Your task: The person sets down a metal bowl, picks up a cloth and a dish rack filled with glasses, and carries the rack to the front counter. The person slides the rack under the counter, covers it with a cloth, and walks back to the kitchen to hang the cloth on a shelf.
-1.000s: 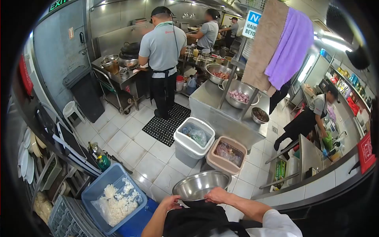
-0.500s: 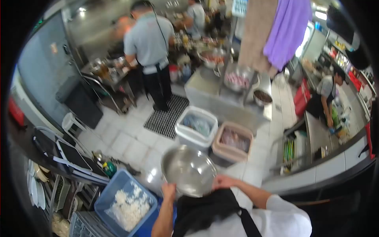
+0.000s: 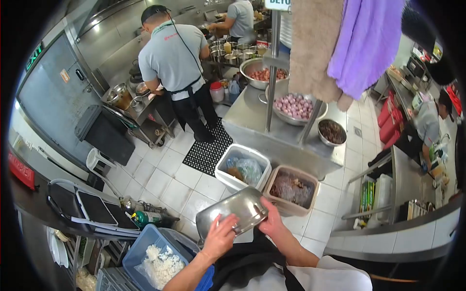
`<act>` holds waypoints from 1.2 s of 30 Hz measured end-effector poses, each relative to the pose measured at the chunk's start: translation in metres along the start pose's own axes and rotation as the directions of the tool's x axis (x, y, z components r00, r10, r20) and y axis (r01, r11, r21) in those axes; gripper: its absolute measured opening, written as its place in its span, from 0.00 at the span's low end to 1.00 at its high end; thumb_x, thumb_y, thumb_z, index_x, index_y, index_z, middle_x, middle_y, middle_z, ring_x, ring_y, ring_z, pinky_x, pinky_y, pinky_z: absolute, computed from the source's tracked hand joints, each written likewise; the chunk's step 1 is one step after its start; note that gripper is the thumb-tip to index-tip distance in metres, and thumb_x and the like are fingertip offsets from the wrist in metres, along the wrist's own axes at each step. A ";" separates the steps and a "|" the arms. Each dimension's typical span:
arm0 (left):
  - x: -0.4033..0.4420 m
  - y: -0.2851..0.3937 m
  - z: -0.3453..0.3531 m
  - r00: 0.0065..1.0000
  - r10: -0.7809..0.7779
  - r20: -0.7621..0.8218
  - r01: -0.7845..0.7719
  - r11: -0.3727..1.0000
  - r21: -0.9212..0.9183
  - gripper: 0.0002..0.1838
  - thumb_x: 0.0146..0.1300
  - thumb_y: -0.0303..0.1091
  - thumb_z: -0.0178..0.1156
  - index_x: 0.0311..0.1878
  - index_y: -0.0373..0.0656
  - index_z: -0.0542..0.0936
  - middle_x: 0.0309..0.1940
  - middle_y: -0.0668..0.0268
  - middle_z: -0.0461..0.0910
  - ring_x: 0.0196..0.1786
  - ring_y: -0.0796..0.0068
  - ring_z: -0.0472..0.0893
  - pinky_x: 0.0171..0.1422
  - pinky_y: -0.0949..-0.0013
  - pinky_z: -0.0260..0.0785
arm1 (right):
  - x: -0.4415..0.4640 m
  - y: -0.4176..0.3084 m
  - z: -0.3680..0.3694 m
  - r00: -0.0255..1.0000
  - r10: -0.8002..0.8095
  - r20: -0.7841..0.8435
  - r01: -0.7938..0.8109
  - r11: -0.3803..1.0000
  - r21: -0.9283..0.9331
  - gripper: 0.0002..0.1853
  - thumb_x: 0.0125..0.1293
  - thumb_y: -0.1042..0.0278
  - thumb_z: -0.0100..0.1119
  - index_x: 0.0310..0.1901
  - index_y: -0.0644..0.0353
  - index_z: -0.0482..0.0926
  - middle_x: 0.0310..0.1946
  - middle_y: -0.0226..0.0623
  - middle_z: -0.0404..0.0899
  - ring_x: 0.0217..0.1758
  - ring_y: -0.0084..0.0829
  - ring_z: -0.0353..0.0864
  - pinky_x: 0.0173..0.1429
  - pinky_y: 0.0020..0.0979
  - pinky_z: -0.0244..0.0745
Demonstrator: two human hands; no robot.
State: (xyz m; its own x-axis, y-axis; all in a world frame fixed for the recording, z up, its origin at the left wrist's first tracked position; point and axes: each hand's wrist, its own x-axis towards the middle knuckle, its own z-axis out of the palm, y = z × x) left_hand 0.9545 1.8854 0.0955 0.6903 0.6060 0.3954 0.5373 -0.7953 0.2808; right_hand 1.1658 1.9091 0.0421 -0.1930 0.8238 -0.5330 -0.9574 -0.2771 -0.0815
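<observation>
A shiny metal mixing bowl is held up in front of my apron, tipped so that its outer side faces me and its inside is hidden. My right hand grips it at the right end. Against the near side of the bowl, my left hand rests with its fingers stretched out and slightly blurred. Just beyond the bowl stand a white tub holding bagged food and a beige tub of dark, plastic-covered contents.
A blue bin with white rice-like food stands at lower left. A steel counter bears a bowl of shallots. Towels hang above it. One co-worker stands at the stove, another at right.
The bowl has turned from open side up to outer side towards me. My left hand has moved from its rim onto its outer side; my right hand still grips it.
</observation>
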 end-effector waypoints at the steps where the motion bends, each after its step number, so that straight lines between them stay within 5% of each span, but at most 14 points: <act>1: 0.006 0.004 -0.004 1.000 -0.007 -0.006 0.007 1.000 0.008 0.04 0.44 0.23 0.60 0.23 0.38 0.74 0.57 0.51 0.74 0.64 0.48 0.71 0.71 0.48 0.57 | 0.020 -0.011 -0.027 0.998 0.032 0.047 -0.027 0.993 -0.112 0.18 0.64 0.68 0.58 0.55 0.64 0.73 0.50 0.44 0.78 0.55 0.39 0.78 0.63 0.41 0.71; 4: 0.027 0.000 -0.028 0.999 0.015 0.038 -0.009 0.989 -0.148 0.04 0.47 0.24 0.61 0.24 0.38 0.75 0.57 0.50 0.75 0.64 0.52 0.72 0.70 0.48 0.59 | -0.005 -0.023 -0.005 0.991 0.008 0.133 0.026 0.969 -0.247 0.19 0.59 0.78 0.56 0.53 0.66 0.73 0.49 0.42 0.78 0.53 0.38 0.78 0.62 0.41 0.72; 7: -0.018 -0.026 -0.056 0.875 -0.472 -0.107 0.354 0.774 -0.525 0.13 0.60 0.39 0.60 0.29 0.38 0.77 0.53 0.51 0.76 0.56 0.60 0.78 0.61 0.57 0.67 | -0.006 -0.048 0.018 0.996 0.009 0.094 0.015 0.969 -0.248 0.17 0.62 0.78 0.57 0.54 0.65 0.73 0.48 0.40 0.79 0.51 0.36 0.79 0.60 0.40 0.73; 10: -0.092 -0.092 -0.024 0.441 -0.886 -0.142 0.631 0.418 -0.653 0.24 0.66 0.53 0.55 0.34 0.37 0.78 0.37 0.62 0.80 0.43 0.71 0.80 0.48 0.68 0.71 | -0.019 -0.044 0.037 0.990 -0.056 0.127 0.102 0.915 -0.390 0.17 0.63 0.78 0.59 0.54 0.64 0.74 0.48 0.37 0.79 0.50 0.33 0.79 0.58 0.39 0.75; 12: -0.132 -0.130 -0.001 0.123 -0.986 0.115 0.849 0.045 -0.527 0.20 0.66 0.51 0.56 0.36 0.40 0.78 0.29 0.69 0.77 0.38 0.77 0.79 0.42 0.71 0.69 | -0.041 -0.025 0.059 0.976 -0.074 0.202 0.170 0.841 -0.513 0.17 0.61 0.81 0.60 0.53 0.63 0.75 0.47 0.35 0.80 0.49 0.31 0.80 0.56 0.38 0.76; 13: -0.144 -0.139 0.019 0.016 -0.967 0.253 0.795 -0.142 -0.590 0.16 0.66 0.47 0.57 0.37 0.42 0.78 0.31 0.68 0.78 0.35 0.77 0.78 0.39 0.72 0.68 | -0.041 -0.032 0.067 0.975 -0.051 0.217 0.151 0.867 -0.475 0.18 0.60 0.83 0.60 0.53 0.64 0.75 0.46 0.36 0.80 0.48 0.31 0.80 0.53 0.36 0.77; 15: -0.149 -0.149 0.062 0.088 -0.872 0.482 0.584 -0.347 -0.734 0.11 0.66 0.36 0.53 0.44 0.40 0.78 0.34 0.64 0.80 0.36 0.71 0.81 0.40 0.68 0.76 | -0.043 -0.045 0.089 0.980 -0.015 0.200 0.119 0.844 -0.522 0.16 0.62 0.79 0.60 0.52 0.65 0.74 0.45 0.38 0.79 0.47 0.32 0.81 0.50 0.35 0.79; 18: -0.113 -0.145 0.090 0.304 -0.533 0.789 0.341 -0.713 -0.613 0.23 0.72 0.48 0.47 0.59 0.40 0.73 0.51 0.58 0.80 0.53 0.63 0.80 0.58 0.60 0.74 | -0.038 -0.040 0.111 0.970 -0.041 0.240 0.167 0.829 -0.534 0.17 0.64 0.76 0.57 0.55 0.64 0.71 0.42 0.37 0.77 0.47 0.35 0.81 0.56 0.43 0.79; 21: -0.116 -0.179 0.126 0.421 -0.693 0.586 0.096 -0.608 -0.788 0.28 0.72 0.52 0.43 0.62 0.38 0.71 0.56 0.56 0.78 0.56 0.62 0.78 0.61 0.59 0.72 | -0.020 -0.033 0.118 0.921 0.090 0.379 0.094 0.893 -0.441 0.24 0.70 0.64 0.53 0.63 0.67 0.65 0.55 0.50 0.75 0.55 0.46 0.78 0.60 0.49 0.76; 25: -0.117 -0.220 0.089 0.340 -0.805 0.486 -0.110 -0.547 -0.830 0.30 0.72 0.54 0.41 0.62 0.37 0.70 0.56 0.56 0.78 0.57 0.60 0.78 0.61 0.58 0.71 | 0.028 -0.020 0.102 0.955 0.143 0.259 -0.005 0.884 -0.468 0.21 0.72 0.61 0.50 0.61 0.64 0.69 0.52 0.46 0.78 0.52 0.40 0.80 0.60 0.45 0.76; 28: -0.148 -0.242 0.047 0.273 -0.845 0.461 -0.150 -0.510 -0.847 0.31 0.73 0.55 0.40 0.63 0.36 0.70 0.56 0.55 0.78 0.58 0.59 0.77 0.62 0.57 0.71 | 0.078 -0.005 0.067 0.998 -0.060 0.032 0.067 0.810 -0.582 0.19 0.72 0.57 0.50 0.56 0.62 0.74 0.49 0.40 0.79 0.50 0.34 0.81 0.54 0.39 0.79; 30: -0.141 -0.236 0.012 0.395 -0.746 0.536 -0.203 -0.640 -0.741 0.34 0.72 0.57 0.38 0.63 0.34 0.70 0.54 0.54 0.79 0.57 0.56 0.78 0.62 0.55 0.70 | 0.084 -0.004 0.063 0.981 -0.191 -0.028 0.140 0.804 -0.578 0.20 0.74 0.58 0.48 0.60 0.62 0.71 0.52 0.36 0.79 0.51 0.30 0.79 0.57 0.35 0.76; 32: -0.153 -0.237 0.008 0.478 -0.701 0.529 -0.232 -0.682 -0.693 0.35 0.73 0.59 0.35 0.62 0.34 0.69 0.54 0.52 0.79 0.56 0.55 0.79 0.61 0.53 0.70 | 0.072 -0.004 0.071 0.966 -0.258 0.014 0.213 0.763 -0.611 0.21 0.74 0.56 0.50 0.60 0.61 0.72 0.52 0.34 0.79 0.52 0.28 0.78 0.56 0.32 0.76; 36: -0.166 -0.255 0.042 0.469 -0.634 0.615 0.040 -0.680 -0.732 0.34 0.72 0.60 0.37 0.60 0.37 0.71 0.49 0.56 0.81 0.49 0.62 0.81 0.54 0.56 0.73 | 0.066 -0.011 0.066 0.965 -0.260 0.031 0.207 0.687 -0.696 0.20 0.73 0.55 0.51 0.58 0.60 0.74 0.50 0.32 0.79 0.51 0.26 0.78 0.55 0.31 0.75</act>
State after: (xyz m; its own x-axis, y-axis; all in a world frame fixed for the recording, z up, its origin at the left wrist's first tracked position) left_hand 0.7231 1.9880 -0.0785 0.2811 0.7998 -0.5304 -0.6926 0.5516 0.4647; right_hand 1.1492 1.9991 0.0631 0.0564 0.8823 -0.4673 -0.5483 -0.3638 -0.7530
